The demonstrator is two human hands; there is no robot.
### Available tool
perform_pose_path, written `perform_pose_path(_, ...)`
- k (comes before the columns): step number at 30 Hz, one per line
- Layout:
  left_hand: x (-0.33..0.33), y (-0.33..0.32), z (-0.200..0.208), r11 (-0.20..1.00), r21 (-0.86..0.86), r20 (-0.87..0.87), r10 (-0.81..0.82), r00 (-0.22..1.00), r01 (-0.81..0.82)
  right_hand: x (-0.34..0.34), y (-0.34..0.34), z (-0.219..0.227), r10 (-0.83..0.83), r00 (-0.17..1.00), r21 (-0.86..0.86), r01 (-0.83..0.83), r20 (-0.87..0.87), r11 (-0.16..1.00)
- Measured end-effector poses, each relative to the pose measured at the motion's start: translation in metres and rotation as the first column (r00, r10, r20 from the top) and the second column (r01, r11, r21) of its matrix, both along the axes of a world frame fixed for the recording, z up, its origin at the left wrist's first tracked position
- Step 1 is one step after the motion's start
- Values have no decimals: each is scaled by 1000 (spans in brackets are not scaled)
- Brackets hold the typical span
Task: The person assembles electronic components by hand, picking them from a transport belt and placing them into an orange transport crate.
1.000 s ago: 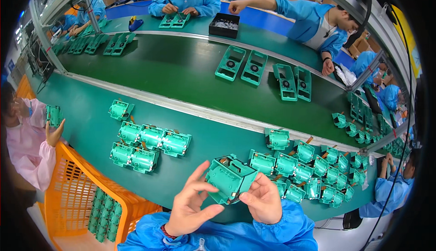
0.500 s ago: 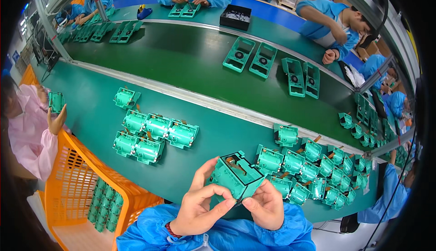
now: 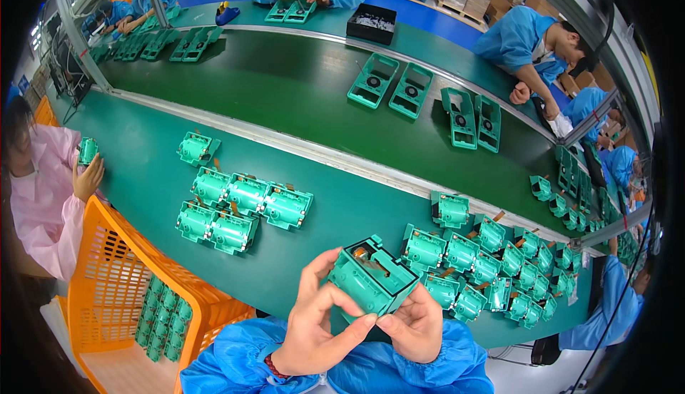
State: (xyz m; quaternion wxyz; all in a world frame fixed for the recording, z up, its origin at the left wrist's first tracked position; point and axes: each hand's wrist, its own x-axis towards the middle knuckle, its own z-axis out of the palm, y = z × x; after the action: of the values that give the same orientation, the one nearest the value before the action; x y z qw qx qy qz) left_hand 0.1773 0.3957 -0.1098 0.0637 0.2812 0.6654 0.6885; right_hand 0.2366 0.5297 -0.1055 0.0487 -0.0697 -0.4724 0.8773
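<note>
Between my two hands I hold up a green plastic housing (image 3: 371,280) above the near edge of the bench. It has a box-like frame with a black rim, and a small orange-brown strip shows inside. My left hand (image 3: 317,323) grips its left side, thumb at the lower edge. My right hand (image 3: 414,326) pinches the lower right corner, its thumb close to the left one. Fingers behind the housing are hidden. Similar green housings (image 3: 457,251) stand in a dense group to the right, and a smaller group (image 3: 246,194) sits to the left.
An orange crate (image 3: 118,280) holding more green housings is at lower left. Beside it a person in pink (image 3: 46,187) holds another housing. Across the bench runs a dark green belt (image 3: 285,84) carrying green frames (image 3: 410,91). People in blue work beyond, near a black bin (image 3: 371,23).
The housing has tilted slightly in my hands, showing more of its near face, and my thumbs have shifted a little. The belt's frames have moved slightly. The person at right has lowered an arm.
</note>
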Motion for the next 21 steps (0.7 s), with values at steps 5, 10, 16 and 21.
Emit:
perform_pose_path(5, -2, 2, 9, 967, 255, 363, -75, 929, -22, 1, 7, 1, 55, 997, -21, -54, 61, 998)
perform_pose_path(10, -12, -5, 17, 996, 26, 198, -89, 976, 86, 1, 15, -1, 193, 978, -167, -203, -74, 965)
perform_pose_path(16, -10, -5, 18, 991, 41, 256, -131, 958, 125, 0, 14, 1, 195, 981, -203, -196, -26, 959)
perform_pose_path(21, -10, -6, 17, 994, -12, 182, -108, 977, 112, 1, 13, -1, 193, 981, -213, -195, -35, 957)
